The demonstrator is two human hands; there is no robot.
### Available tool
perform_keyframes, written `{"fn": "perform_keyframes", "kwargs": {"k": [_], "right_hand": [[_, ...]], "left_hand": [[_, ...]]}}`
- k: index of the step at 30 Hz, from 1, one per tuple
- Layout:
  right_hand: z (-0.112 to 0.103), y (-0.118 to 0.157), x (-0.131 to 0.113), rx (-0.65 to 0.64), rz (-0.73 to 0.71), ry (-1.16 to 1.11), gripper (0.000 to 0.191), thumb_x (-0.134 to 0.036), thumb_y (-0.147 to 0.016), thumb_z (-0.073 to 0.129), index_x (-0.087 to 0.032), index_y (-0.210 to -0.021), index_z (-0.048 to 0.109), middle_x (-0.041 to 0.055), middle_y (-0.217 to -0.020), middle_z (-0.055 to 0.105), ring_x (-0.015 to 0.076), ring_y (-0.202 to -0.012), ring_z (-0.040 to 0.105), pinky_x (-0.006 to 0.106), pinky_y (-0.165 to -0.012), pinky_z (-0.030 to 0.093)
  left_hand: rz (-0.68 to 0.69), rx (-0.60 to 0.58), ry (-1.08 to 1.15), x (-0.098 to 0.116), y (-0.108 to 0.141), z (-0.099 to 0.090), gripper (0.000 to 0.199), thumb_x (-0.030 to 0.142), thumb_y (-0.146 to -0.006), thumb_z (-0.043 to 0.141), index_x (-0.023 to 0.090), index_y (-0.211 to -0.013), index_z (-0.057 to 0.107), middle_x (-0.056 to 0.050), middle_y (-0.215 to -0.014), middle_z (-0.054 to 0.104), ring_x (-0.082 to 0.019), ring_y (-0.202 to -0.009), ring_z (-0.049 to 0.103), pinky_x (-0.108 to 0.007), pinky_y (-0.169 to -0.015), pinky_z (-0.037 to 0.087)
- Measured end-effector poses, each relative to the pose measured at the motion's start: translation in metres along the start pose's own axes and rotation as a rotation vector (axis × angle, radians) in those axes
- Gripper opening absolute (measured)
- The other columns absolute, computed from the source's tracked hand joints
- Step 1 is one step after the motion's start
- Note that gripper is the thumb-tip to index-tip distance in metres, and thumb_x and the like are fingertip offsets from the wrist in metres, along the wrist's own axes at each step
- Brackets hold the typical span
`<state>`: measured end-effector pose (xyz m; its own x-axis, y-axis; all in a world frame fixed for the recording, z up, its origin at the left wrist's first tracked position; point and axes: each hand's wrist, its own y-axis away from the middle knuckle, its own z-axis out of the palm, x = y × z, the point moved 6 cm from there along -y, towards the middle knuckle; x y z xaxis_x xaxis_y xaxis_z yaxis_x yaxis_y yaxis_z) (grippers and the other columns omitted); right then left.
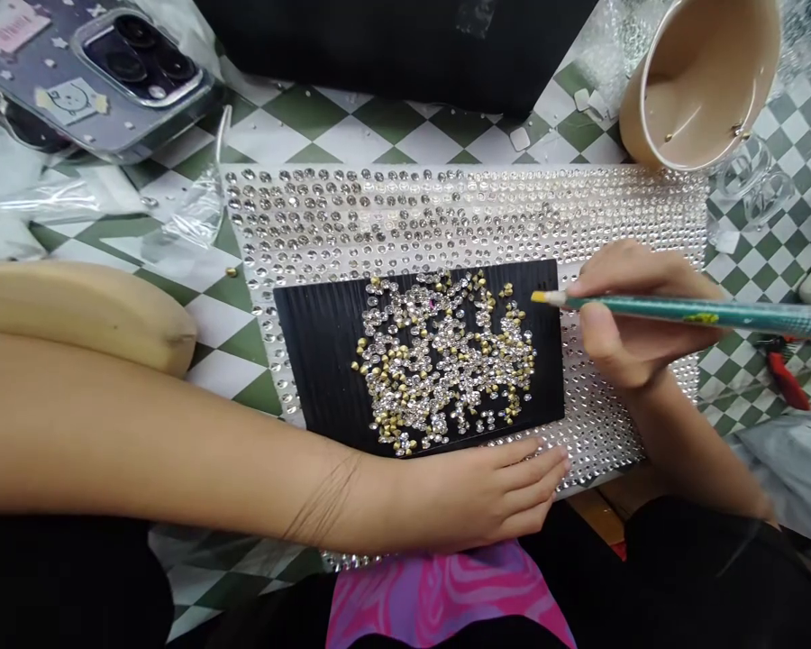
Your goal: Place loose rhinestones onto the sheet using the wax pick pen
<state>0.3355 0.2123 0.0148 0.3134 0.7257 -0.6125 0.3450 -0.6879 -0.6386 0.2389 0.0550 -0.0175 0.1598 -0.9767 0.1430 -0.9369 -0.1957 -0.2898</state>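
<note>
I have the right hand pinching a slim teal pencil with a yellow wax tip, its tip just beside a heap of gold-backed clear rhinestones on a black ribbed board. The left hand lies open, released, at the board's near edge, over a silver rhinestone-studded sheet.

No words, brands or numbers can be read anywhere. On the barrel of the teal pencil sits a yellow-green printed mark, too blurred to read. Far up and left of that pencil, a pink sticker on a phone case shows only illegible marks.
</note>
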Motion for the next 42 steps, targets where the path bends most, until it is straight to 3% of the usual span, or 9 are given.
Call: {"fn": "perform_keyframes", "kwargs": {"k": [4,6,12,20,25,29,35,40,42], "right_hand": [[0.009,0.007,-0.002,-0.226,0.106,0.056,0.017,-0.013,-0.074,0.060,-0.027,-0.082,0.064,-0.0027,-0.063,0.064,0.0141,-0.051,0.056,0.033,-0.047,0.047],[0.010,0.008,-0.002,-0.258,0.116,0.096,0.014,-0.015,-0.075,0.060,-0.028,-0.081,0.063,-0.0031,-0.062,0.063,0.0138,-0.052,0.056,0.033,-0.049,0.049],[0.011,0.003,-0.008,-0.204,-0.025,0.054,0.019,-0.011,-0.069,0.063,-0.025,-0.082,0.064,-0.0030,-0.065,0.064,0.0114,-0.054,0.055,0.032,-0.051,0.047],[0.012,0.005,-0.009,-0.216,-0.030,0.096,0.027,-0.008,-0.066,0.063,-0.027,-0.085,0.063,-0.0028,-0.066,0.066,0.0145,-0.054,0.054,0.036,-0.052,0.048],[0.008,0.003,-0.007,-0.127,-0.033,0.048,0.023,-0.007,-0.066,0.062,-0.023,-0.082,0.064,-0.0026,-0.064,0.064,0.0122,-0.053,0.052,0.032,-0.051,0.045],[0.009,0.003,-0.007,-0.143,-0.012,0.012,0.020,-0.008,-0.068,0.061,-0.023,-0.081,0.064,-0.0035,-0.063,0.062,0.0108,-0.052,0.051,0.030,-0.051,0.045],[0.004,0.004,-0.004,-0.040,-0.046,0.055,0.022,-0.009,-0.075,0.059,-0.024,-0.089,0.066,-0.0016,-0.068,0.065,0.0142,-0.054,0.054,0.033,-0.050,0.043],[-0.002,0.002,0.002,0.093,-0.012,0.206,0.023,-0.010,-0.083,0.063,-0.027,-0.097,0.068,-0.0009,-0.078,0.067,0.0167,-0.065,0.063,0.035,-0.060,0.052],[-0.001,0.001,0.007,0.089,0.043,0.287,0.021,-0.012,-0.088,0.062,-0.030,-0.097,0.068,-0.0005,-0.082,0.069,0.0183,-0.073,0.066,0.037,-0.065,0.056]], "left_hand": [[0.004,0.008,0.001,0.000,-0.001,0.001,0.059,0.033,-0.086,0.037,0.026,-0.141,0.056,0.004,-0.150,0.055,-0.015,-0.144,0.046,-0.031,-0.123,0.032],[0.003,0.012,-0.001,0.000,-0.001,0.001,0.059,0.032,-0.086,0.036,0.026,-0.141,0.056,0.004,-0.150,0.055,-0.015,-0.144,0.046,-0.031,-0.123,0.032],[0.009,-0.011,-0.003,0.000,0.000,0.001,0.057,0.030,-0.091,0.032,0.024,-0.143,0.053,0.002,-0.153,0.052,-0.014,-0.145,0.045,-0.032,-0.124,0.030],[0.001,0.013,0.045,0.001,-0.002,0.000,0.054,0.031,-0.088,0.043,0.023,-0.140,0.057,0.000,-0.149,0.056,-0.016,-0.143,0.049,-0.032,-0.123,0.035],[0.007,0.027,0.027,0.001,-0.001,0.000,0.060,0.032,-0.085,0.040,0.021,-0.143,0.054,0.002,-0.149,0.056,-0.017,-0.144,0.047,-0.032,-0.123,0.034],[-0.009,0.028,-0.005,0.000,-0.001,0.000,0.057,0.035,-0.088,0.037,0.026,-0.141,0.055,0.007,-0.147,0.057,-0.013,-0.142,0.048,-0.030,-0.123,0.036],[-0.010,0.027,-0.016,0.000,-0.001,0.000,0.053,0.035,-0.092,0.036,0.026,-0.141,0.055,0.005,-0.149,0.056,-0.013,-0.143,0.048,-0.030,-0.124,0.034],[-0.011,0.022,-0.014,0.000,-0.001,0.000,0.052,0.035,-0.092,0.037,0.027,-0.139,0.057,0.004,-0.150,0.056,-0.013,-0.143,0.048,-0.029,-0.123,0.034],[-0.007,0.023,-0.011,0.000,-0.001,0.000,0.052,0.035,-0.092,0.037,0.027,-0.139,0.058,0.004,-0.149,0.056,-0.013,-0.143,0.048,-0.029,-0.123,0.035]]}}
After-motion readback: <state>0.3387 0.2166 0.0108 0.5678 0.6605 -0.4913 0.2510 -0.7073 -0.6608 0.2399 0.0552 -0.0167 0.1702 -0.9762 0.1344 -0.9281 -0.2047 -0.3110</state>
